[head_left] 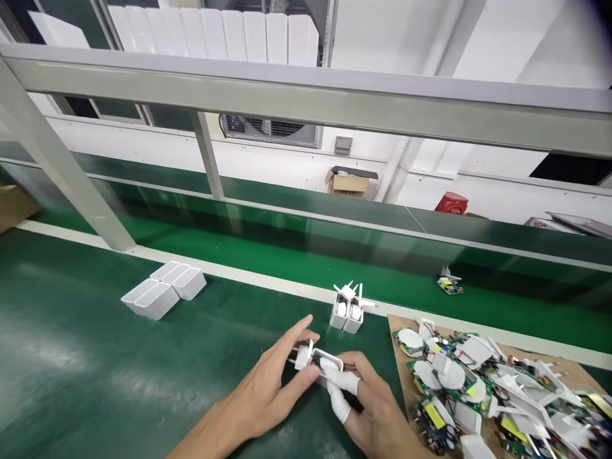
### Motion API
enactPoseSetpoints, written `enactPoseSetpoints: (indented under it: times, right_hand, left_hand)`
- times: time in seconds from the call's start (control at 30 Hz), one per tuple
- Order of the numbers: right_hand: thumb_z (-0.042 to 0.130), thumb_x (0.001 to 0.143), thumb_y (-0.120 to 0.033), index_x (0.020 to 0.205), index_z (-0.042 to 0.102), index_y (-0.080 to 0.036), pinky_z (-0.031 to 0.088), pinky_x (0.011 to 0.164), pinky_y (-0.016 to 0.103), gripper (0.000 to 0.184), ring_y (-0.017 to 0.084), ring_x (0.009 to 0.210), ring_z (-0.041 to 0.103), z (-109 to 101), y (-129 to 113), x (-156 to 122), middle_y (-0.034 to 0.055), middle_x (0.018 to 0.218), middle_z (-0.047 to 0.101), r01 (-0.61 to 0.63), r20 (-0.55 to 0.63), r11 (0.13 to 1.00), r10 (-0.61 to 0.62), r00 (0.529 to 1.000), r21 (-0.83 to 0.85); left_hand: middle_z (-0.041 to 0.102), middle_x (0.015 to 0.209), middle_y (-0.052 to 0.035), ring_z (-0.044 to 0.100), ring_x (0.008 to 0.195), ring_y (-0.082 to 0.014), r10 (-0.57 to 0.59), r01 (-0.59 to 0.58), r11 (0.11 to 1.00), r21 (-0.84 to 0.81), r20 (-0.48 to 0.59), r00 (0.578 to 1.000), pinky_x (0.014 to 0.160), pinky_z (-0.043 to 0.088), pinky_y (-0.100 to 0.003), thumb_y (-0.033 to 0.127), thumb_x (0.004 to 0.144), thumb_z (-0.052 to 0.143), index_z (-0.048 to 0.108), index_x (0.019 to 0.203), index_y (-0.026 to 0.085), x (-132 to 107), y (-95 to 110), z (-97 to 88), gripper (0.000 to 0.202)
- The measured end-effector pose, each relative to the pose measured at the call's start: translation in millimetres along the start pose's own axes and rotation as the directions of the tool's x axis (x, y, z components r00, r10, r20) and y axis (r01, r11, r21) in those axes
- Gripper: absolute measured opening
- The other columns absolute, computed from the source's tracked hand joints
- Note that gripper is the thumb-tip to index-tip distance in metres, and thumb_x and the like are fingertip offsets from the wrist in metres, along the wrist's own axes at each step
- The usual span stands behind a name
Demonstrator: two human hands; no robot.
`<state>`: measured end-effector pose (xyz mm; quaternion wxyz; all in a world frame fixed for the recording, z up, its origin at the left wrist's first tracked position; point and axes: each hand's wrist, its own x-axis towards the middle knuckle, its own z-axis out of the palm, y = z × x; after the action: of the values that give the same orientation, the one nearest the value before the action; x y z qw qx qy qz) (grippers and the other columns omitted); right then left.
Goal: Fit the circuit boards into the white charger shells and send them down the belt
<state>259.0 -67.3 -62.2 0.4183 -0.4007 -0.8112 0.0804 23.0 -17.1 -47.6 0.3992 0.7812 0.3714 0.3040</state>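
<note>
Low over the green bench, both my hands hold one white plastic charger housing (335,358) with a circuit part inside its open top. My left hand (277,376) pinches its left side, where a white plug piece (303,358) with metal pins sticks out. White finger covers sit on the thumb and a finger of my right hand (370,398), which grips the right side of the housing. Just beyond stand two filled housings (347,315) side by side, with plug pieces and flaps sticking up from them. My fingers hide part of the held housing.
On the right, a brown cardboard sheet (399,357) bears a heap of circuit boards and white plastic parts (473,376). Several white housings (165,287) stand at the left. One board with a plug (449,280) lies on the green strip behind a pale rail (268,288).
</note>
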Motion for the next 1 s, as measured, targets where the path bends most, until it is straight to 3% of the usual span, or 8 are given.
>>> enactPoseSetpoints:
  times: [0.1,0.23,0.33,0.47,0.67,0.8,0.93,1.0]
  right_hand:
    - [0.052,0.097,-0.003,0.142,0.058,-0.024,0.065,0.081,0.029,0.050,0.020,0.093,0.073,5,2,-3,0.0116,0.112,0.068,0.010,-0.042,1.000,-0.011,0.999,-0.030]
    - [0.051,0.099,-0.007,0.146,0.054,-0.023,0.065,0.085,0.032,0.050,0.022,0.098,0.073,5,1,-5,0.0129,0.115,0.067,-0.044,-0.007,0.996,0.043,0.999,-0.078]
    - [0.050,0.101,-0.010,0.144,0.056,-0.026,0.064,0.084,0.029,0.046,0.019,0.093,0.073,4,2,-5,0.0093,0.111,0.067,-0.111,0.054,0.994,0.111,0.992,-0.006]
    - [0.053,0.100,-0.011,0.147,0.052,-0.028,0.061,0.091,0.027,0.050,0.018,0.101,0.073,5,3,-9,0.0077,0.115,0.068,-0.140,0.005,0.989,0.139,0.990,0.053]
    - [0.059,0.101,-0.017,0.133,0.065,-0.031,0.058,0.093,0.024,0.035,0.016,0.101,0.072,7,9,-14,0.0042,0.115,0.069,-0.281,0.076,0.938,0.271,0.960,0.201]
    - [0.056,0.103,-0.020,0.141,0.061,-0.030,0.056,0.101,0.028,0.040,0.019,0.114,0.069,7,8,-13,0.0084,0.129,0.066,-0.341,0.106,0.917,0.326,0.940,0.208]
    - [0.055,0.101,-0.020,0.139,0.066,-0.029,0.053,0.106,0.035,0.041,0.022,0.115,0.068,7,1,-7,0.0097,0.128,0.066,-0.380,0.170,0.898,0.348,0.922,0.222]
    - [0.064,0.098,-0.027,0.133,0.071,-0.027,0.054,0.105,0.037,0.036,0.024,0.113,0.068,9,0,-4,0.0104,0.125,0.068,-0.450,0.132,0.810,0.433,0.891,0.376]
  left_hand:
    - [0.062,0.140,-0.0043,0.066,0.122,-0.0233,-0.067,0.066,0.997,0.037,0.015,0.998,0.109,0.054,-0.043,0.040,0.111,0.046,0.029,0.162,0.041,1,2,-2.6,0.053]
    - [0.064,0.135,-0.0025,0.066,0.121,-0.0227,-0.048,0.047,0.996,0.069,0.022,0.999,0.106,0.055,-0.040,0.038,0.110,0.051,0.031,0.160,0.042,1,1,-2.3,0.055]
    - [0.065,0.132,-0.0023,0.066,0.119,-0.0225,-0.002,0.002,0.997,0.083,0.003,1.000,0.107,0.055,-0.040,0.035,0.106,0.057,0.030,0.160,0.042,2,-2,1.1,0.060]
    - [0.066,0.127,-0.0026,0.067,0.115,-0.0223,-0.010,0.011,0.998,0.068,-0.011,1.000,0.104,0.057,-0.040,0.033,0.104,0.061,0.032,0.158,0.040,4,-6,3.8,0.062]
    - [0.065,0.129,-0.0032,0.066,0.117,-0.0241,-0.063,0.063,0.997,0.049,0.004,0.998,0.108,0.055,-0.044,0.031,0.102,0.062,0.035,0.158,0.040,4,-8,5.2,0.063]
    - [0.064,0.131,-0.0046,0.065,0.120,-0.0263,-0.118,0.117,0.992,0.039,0.034,0.992,0.108,0.055,-0.046,0.032,0.102,0.062,0.034,0.160,0.040,3,-14,5.1,0.065]
    - [0.064,0.126,-0.0042,0.068,0.110,-0.0245,-0.093,0.093,0.996,-0.010,0.020,0.995,0.105,0.056,-0.046,0.028,0.101,0.062,0.034,0.159,0.040,4,-18,5.7,0.066]
    - [0.060,0.132,-0.0045,0.069,0.105,-0.0228,-0.034,0.032,0.997,-0.073,-0.029,0.999,0.101,0.059,-0.045,0.030,0.095,0.074,0.028,0.161,0.042,5,-15,8.4,0.081]
